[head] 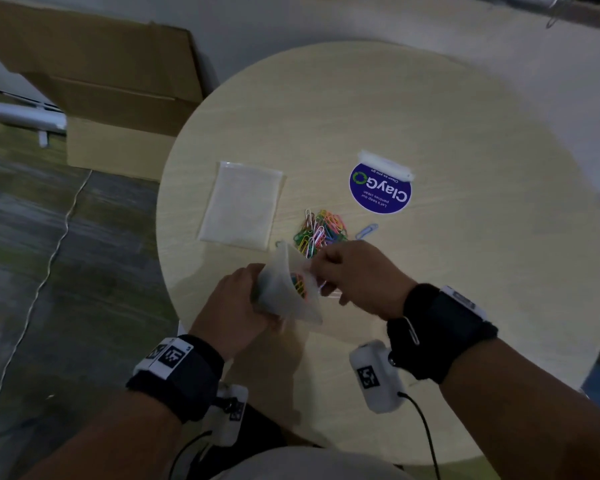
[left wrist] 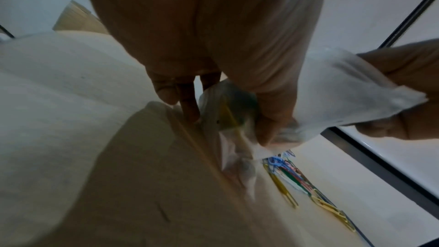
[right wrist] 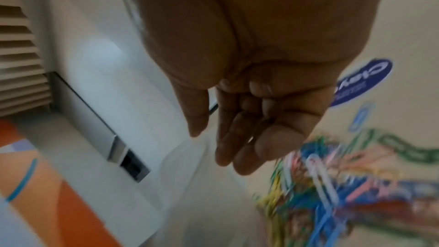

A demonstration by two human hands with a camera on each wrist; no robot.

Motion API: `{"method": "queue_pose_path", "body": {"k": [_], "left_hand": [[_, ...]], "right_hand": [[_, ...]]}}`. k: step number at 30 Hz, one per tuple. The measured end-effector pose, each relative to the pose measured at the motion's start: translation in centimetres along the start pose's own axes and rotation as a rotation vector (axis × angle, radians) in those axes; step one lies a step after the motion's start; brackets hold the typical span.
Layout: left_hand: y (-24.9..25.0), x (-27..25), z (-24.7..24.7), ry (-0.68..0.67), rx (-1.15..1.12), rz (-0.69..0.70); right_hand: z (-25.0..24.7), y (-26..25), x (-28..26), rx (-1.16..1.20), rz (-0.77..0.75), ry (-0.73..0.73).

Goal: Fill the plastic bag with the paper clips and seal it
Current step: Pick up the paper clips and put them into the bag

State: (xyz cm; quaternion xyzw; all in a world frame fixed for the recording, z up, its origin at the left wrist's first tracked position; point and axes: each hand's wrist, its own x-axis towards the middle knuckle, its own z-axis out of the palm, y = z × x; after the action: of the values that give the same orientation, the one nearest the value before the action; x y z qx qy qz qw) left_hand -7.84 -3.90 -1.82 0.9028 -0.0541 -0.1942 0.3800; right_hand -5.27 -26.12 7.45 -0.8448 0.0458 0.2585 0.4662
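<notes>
L hand (head: 238, 299) is gripping the plastic bag (head: 284, 289) near the table's (head: 465, 133) near edge, fingers curled round the lower part, bag lifted off the top w/ mouth facing up/right. Some colored clips are showing thru the bag wall. R hand (head: 354, 275) is sitting at the bag mouth, fingers curled; left wrist view is showing it pinching the bag's rim (left wrist: 370, 89). Right wrist cam is too blurred to tell if it's also holding clips.

Just beyond the hands, the paper clips (head: 321, 232) are lying in a loose multicolor pile toward table center, one blue clip (head: 367, 231) lying apart on the right. A 2nd flat clear bag (head: 243, 206) is lying left of the pile. Farther back-right a round blue ClayGo sticker (head: 380, 190) is sitting on the table. Off the table's far left, a cardboard box (head: 118, 98) is standing on the floor.
</notes>
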Motion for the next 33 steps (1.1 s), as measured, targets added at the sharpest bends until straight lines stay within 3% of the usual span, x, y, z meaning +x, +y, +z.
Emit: {"method": "queue_pose_path", "body": {"k": [3, 5, 7, 9, 12, 16, 19, 24, 33], "left_hand": [[-0.1, -0.4, -0.6, -0.029, -0.056, 0.005], [-0.4, -0.7, -0.9, -0.027, -0.069, 0.017], [-0.5, -0.9, -1.0, -0.024, -0.070, 0.010], [-0.8, -0.9, -0.9, -0.009, -0.073, -0.003], [-1.1, -0.9, -0.7, 0.005, -0.057, -0.018], [-1.4, -0.5, -0.6, 0.017, -0.045, -0.026], [-1.8, -0.4, -0.4, 0.026, -0.030, -0.023], [-2.0, -0.3, 0.0, 0.016, -0.044, -0.025], [-1.8, -0.1, 0.3, 0.015, -0.038, -0.054]], "right_hand": [[-3.1, 3.6, 2.8, -0.080, 0.046, 0.345], [-5.1, 5.9, 4.3, -0.178, 0.187, 0.488], [-5.5, 7.4, 5.5, -0.207, 0.343, 0.455], [-4.7, 7.6, 6.7, -0.221, 0.379, 0.426], [-2.6, 6.6, 8.3, -0.250, 0.334, 0.459], [-0.7, 5.4, 9.2, -0.451, 0.251, 0.369], [-0.5, 5.8, 9.1, -0.449, 0.169, 0.301], [-0.6, 7.0, 7.6, -0.585, 0.139, 0.376], [-0.7, 6.9, 6.3, -0.684, 0.015, 0.316]]}}
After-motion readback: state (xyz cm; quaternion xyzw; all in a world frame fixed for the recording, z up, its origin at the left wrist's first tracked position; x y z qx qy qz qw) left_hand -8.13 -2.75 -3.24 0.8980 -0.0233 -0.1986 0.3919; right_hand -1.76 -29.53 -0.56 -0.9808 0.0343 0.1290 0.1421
